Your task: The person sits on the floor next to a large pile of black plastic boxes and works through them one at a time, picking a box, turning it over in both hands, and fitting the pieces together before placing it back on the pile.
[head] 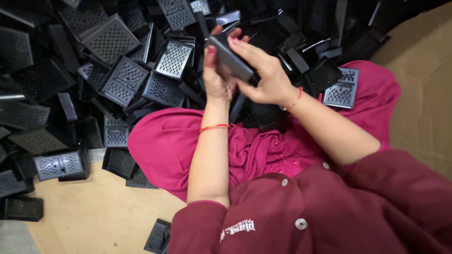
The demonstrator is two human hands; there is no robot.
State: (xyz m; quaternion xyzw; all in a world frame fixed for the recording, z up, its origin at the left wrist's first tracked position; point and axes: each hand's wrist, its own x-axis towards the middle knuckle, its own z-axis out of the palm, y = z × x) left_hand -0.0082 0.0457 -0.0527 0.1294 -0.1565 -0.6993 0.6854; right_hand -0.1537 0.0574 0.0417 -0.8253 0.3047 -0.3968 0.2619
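Observation:
Both my hands hold one black plastic box-shaped part (231, 59) up above my lap. My left hand (217, 77) grips it from the left and below, thumb along its side. Over its top and right side wraps my right hand (263, 75), fingers laid across it. Each wrist wears a thin red thread band. I sit cross-legged in magenta trousers (179, 146) and a dark red shirt (329, 211).
A large heap of black perforated plastic trays (115, 56) covers the floor ahead and to the left. One tray (343, 89) lies on my right knee. Brown cardboard (419, 84) lies to the right, and a tan floor sheet (99, 211) at lower left with loose trays (60, 165).

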